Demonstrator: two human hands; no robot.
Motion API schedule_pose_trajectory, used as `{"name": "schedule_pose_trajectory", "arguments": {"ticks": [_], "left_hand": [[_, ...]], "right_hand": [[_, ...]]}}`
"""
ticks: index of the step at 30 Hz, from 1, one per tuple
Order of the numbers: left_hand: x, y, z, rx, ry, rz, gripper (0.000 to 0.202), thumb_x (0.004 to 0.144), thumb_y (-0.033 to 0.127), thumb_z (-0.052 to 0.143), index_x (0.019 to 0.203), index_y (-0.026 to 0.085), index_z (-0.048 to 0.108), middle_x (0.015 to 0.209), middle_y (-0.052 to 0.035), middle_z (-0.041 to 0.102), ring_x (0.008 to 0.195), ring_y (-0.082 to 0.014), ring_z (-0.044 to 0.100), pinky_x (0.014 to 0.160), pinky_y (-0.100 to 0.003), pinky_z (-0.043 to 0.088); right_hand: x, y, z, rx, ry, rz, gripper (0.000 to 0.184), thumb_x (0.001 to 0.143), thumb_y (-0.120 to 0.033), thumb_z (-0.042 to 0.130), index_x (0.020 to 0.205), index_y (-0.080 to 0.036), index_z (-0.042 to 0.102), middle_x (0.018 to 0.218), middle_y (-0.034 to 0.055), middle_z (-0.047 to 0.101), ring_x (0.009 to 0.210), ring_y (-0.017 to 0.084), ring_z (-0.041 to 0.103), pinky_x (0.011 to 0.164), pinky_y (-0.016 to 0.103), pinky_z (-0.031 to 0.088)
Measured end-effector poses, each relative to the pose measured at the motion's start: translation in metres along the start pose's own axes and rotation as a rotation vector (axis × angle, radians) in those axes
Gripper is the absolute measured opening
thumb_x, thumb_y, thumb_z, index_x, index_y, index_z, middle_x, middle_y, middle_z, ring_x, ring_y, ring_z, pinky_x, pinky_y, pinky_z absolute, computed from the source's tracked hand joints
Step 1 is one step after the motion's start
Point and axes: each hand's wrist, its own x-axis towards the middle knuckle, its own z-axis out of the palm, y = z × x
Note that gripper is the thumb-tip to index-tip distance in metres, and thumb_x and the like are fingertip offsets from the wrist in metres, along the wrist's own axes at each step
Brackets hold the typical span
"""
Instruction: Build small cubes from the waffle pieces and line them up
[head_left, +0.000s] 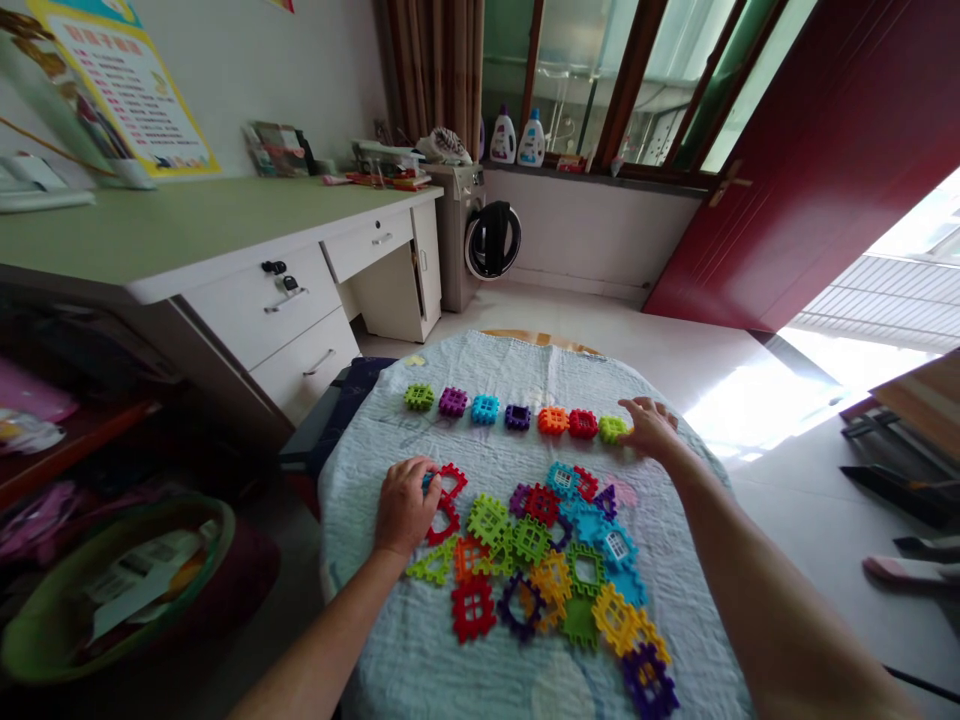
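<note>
A round table covered with a pale blue cloth point(420, 640) holds a heap of flat, toothed plastic building tiles point(555, 570) in many colours. Beyond the heap runs a row of small assembled cubes point(517, 417), from a green cube point(419, 397) on the left to a yellow-green cube point(612, 428) on the right. My right hand point(649, 428) rests beside that last cube, fingers curled down and touching it. My left hand point(405, 505) is closed on a small blue piece at the heap's left edge, next to a red tile point(452, 480).
A long desk point(172, 235) with white drawers runs along the left wall. A washing machine point(472, 235) stands in the far corner under the window. A dark chair seat point(330, 420) sits left of the table. A green basin point(112, 590) lies at lower left.
</note>
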Motion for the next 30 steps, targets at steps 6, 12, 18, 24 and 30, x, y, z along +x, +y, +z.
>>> {"name": "schedule_pose_trajectory", "arguments": {"ticks": [6,12,18,24,30], "left_hand": [[0.000,-0.001,0.001,0.002,0.011,0.017,0.014,0.086,0.028,0.050,0.089,0.022,0.062,0.102,-0.0093,0.069,0.102,-0.0278,0.059,0.095,-0.045,0.046],[0.000,-0.002,0.001,0.012,0.018,0.037,0.015,0.086,0.029,0.049,0.089,0.022,0.062,0.101,-0.0091,0.069,0.101,-0.0280,0.060,0.095,-0.044,0.045],[0.000,-0.003,0.003,0.025,0.026,0.039,0.014,0.085,0.028,0.049,0.089,0.022,0.062,0.101,-0.0095,0.070,0.101,-0.0281,0.060,0.096,-0.044,0.045],[0.000,-0.006,0.005,0.039,0.031,0.033,0.017,0.085,0.025,0.047,0.090,0.020,0.062,0.102,-0.0109,0.070,0.100,-0.0283,0.060,0.094,-0.045,0.045],[0.001,-0.008,0.007,0.017,0.044,0.011,0.025,0.086,0.019,0.039,0.092,0.020,0.063,0.103,-0.0105,0.070,0.103,-0.0271,0.061,0.098,-0.044,0.044]], "right_hand": [[-0.078,-0.003,0.007,0.377,0.202,-0.010,0.042,0.077,-0.034,0.051,0.114,-0.021,0.065,0.115,0.0125,0.065,0.098,0.027,0.061,0.089,0.041,0.046],[-0.151,-0.006,0.051,0.603,0.140,0.147,0.036,0.073,-0.044,0.047,0.091,-0.022,0.069,0.073,0.0036,0.068,0.065,0.021,0.061,0.069,0.035,0.049],[-0.165,-0.008,0.069,0.722,0.233,0.257,0.042,0.072,-0.046,0.046,0.094,-0.020,0.070,0.073,0.0036,0.070,0.065,0.021,0.062,0.066,0.033,0.048],[-0.166,-0.014,0.071,0.722,0.271,0.286,0.043,0.073,-0.046,0.046,0.095,-0.019,0.071,0.073,0.0039,0.069,0.064,0.021,0.060,0.067,0.033,0.048],[-0.167,-0.015,0.072,0.723,0.301,0.282,0.041,0.074,-0.045,0.046,0.093,-0.019,0.072,0.072,0.0040,0.069,0.063,0.021,0.059,0.066,0.033,0.046]]}}
